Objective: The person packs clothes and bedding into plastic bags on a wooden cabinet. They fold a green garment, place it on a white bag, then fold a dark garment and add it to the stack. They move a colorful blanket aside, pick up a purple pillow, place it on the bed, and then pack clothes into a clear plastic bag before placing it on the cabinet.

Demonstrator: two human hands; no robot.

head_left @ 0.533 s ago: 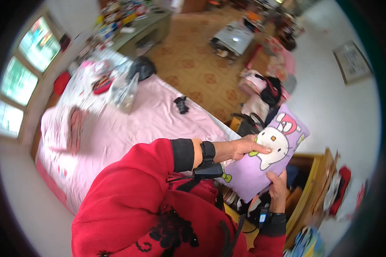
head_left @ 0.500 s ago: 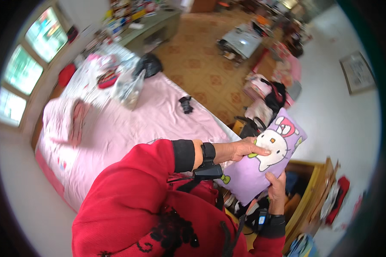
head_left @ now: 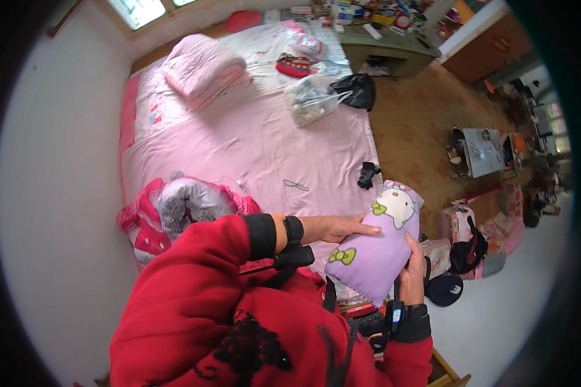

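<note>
A lilac cushion [head_left: 374, 261] with a white cartoon face and a green bow printed on it is held in front of me, tilted, over the bed's near right corner. My left hand [head_left: 345, 228] grips its left edge, the thumb lying over the front. On the right edge, my right hand [head_left: 412, 274] is closed round the cushion, thumb up along its side. The fingers behind the cushion are hidden on both hands.
The bed [head_left: 239, 142] has a pink sheet; on it are a folded pink quilt [head_left: 206, 71], a clear plastic bag [head_left: 313, 100], a black bag [head_left: 356, 91], black gloves [head_left: 368, 175], eyeglasses [head_left: 295, 185] and a pink-and-grey padded garment [head_left: 187, 206]. A dark cap [head_left: 444, 290] and a low table [head_left: 484, 153] are to the right.
My view and body have turned left, from above an open wooden drawer or box toward the bed. The cushion came along in both hands, and its top now tips away from me.
</note>
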